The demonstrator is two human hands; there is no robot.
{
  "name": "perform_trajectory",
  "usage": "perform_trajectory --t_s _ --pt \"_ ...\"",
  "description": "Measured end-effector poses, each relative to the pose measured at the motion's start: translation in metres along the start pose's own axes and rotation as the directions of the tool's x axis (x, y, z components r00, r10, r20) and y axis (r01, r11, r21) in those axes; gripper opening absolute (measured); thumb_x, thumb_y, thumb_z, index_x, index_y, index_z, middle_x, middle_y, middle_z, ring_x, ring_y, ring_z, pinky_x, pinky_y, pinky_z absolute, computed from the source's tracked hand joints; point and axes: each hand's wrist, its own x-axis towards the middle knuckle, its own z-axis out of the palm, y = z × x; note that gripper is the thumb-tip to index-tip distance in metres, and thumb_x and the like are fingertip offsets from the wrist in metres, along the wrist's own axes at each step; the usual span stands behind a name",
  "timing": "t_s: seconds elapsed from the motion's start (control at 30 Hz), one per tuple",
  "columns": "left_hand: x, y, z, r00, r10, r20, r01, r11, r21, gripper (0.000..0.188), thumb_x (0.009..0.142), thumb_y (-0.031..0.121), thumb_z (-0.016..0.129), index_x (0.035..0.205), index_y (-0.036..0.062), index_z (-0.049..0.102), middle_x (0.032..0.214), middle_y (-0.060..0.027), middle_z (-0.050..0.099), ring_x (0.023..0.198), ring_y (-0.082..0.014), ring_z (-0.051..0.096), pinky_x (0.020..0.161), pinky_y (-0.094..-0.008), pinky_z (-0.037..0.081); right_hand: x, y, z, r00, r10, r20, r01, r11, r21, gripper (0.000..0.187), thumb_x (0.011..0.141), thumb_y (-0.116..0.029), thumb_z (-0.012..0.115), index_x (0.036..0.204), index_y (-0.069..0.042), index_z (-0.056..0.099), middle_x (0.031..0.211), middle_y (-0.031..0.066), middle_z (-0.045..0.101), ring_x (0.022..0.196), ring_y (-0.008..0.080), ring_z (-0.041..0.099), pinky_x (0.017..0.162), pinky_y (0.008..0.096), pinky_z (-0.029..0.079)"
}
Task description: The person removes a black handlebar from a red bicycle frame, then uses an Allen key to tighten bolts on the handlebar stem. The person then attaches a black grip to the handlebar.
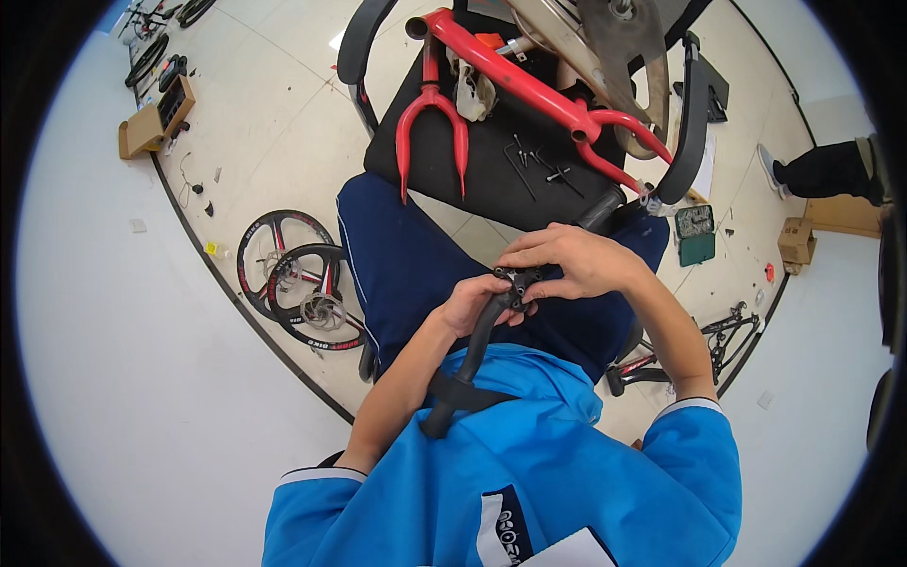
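A black handlebar (479, 340) lies slantwise across my lap, with a black stem clamp (520, 280) at its middle. My left hand (470, 304) is closed round the bar beside the clamp, its thumb near the clamp's edge. From the other side my right hand (576, 263) grips the clamp between thumb and fingers. Whether a small bolt sits in those fingers cannot be made out. Beyond the hands, several hex keys and bolts (534, 163) lie loose on a black chair seat (392, 146). A red fork (432, 102) and a red bicycle frame (515, 76) rest on that seat too.
Black armrests (693, 123) flank the seat. Two black wheels (283, 250) lie on the left floor, with an open cardboard box (142, 135) farther off. At right are a green case (696, 236), a dark bicycle frame (727, 335), a small box (796, 241) and another person's leg (827, 170).
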Motion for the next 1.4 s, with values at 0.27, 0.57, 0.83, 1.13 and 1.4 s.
perform_trajectory --t_s 0.27,0.57,0.83,1.13,1.4 --pt "-0.003 0.002 0.003 0.996 0.060 0.061 -0.050 0.986 -0.159 0.067 0.080 0.036 0.049 0.135 -0.0011 0.044 0.117 -0.0180 0.056 0.102 -0.0377 0.054 0.070 -0.0344 0.043 -0.004 0.005 -0.001 0.998 0.045 -0.044 -0.039 0.992 0.118 0.047 0.081 -0.013 0.073 0.127 -0.007 0.065 0.119 0.0108 0.064 0.111 0.0314 0.062 0.092 0.0384 0.044" --pt "0.005 0.019 0.016 0.990 -0.026 0.136 0.065 0.956 -0.286 0.067 0.088 0.047 0.039 0.134 -0.0010 0.046 0.105 -0.0189 0.061 0.090 -0.0406 0.063 0.061 -0.0358 0.043 -0.001 -0.010 -0.001 0.993 0.047 -0.109 -0.068 0.978 -0.197 0.058 0.084 -0.038 0.072 0.132 -0.009 0.058 0.104 0.0080 0.063 0.091 0.0257 0.062 0.081 0.0362 0.044" --pt "0.000 0.026 0.028 0.995 0.088 0.050 -0.079 0.983 -0.168 0.068 0.096 0.060 0.040 0.137 0.0064 0.042 0.109 -0.0146 0.058 0.080 -0.0326 0.060 0.051 -0.0295 0.037 0.001 -0.010 0.005 0.959 0.091 -0.268 -0.137 0.978 -0.158 0.053 0.088 -0.036 0.071 0.129 -0.007 0.054 0.102 0.0105 0.061 0.091 0.0315 0.062 0.080 0.0381 0.047" --pt "0.008 0.034 0.052 0.905 0.372 -0.207 -0.249 0.857 0.450 0.044 0.099 0.021 0.058 0.138 0.0076 0.041 0.090 -0.0001 0.052 0.071 -0.0065 0.050 0.055 -0.0215 0.036 0.003 -0.006 0.017 0.831 0.209 -0.515 -0.199 0.977 0.076 0.042 0.094 -0.022 0.063 0.129 -0.002 0.051 0.103 0.0179 0.058 0.092 0.0385 0.061 0.081 0.0401 0.050" --pt "0.013 0.039 0.057 0.823 0.545 -0.159 -0.282 0.636 0.718 0.037 0.099 0.016 0.058 0.132 0.0025 0.049 0.101 -0.0016 0.059 0.087 -0.0073 0.053 0.078 -0.0224 0.044 0.009 -0.004 0.025 0.757 0.204 -0.620 -0.132 0.978 0.161 0.039 0.099 -0.019 0.052 0.134 -0.002 0.050 0.109 0.0175 0.059 0.092 0.0335 0.062 0.084 0.0361 0.049"
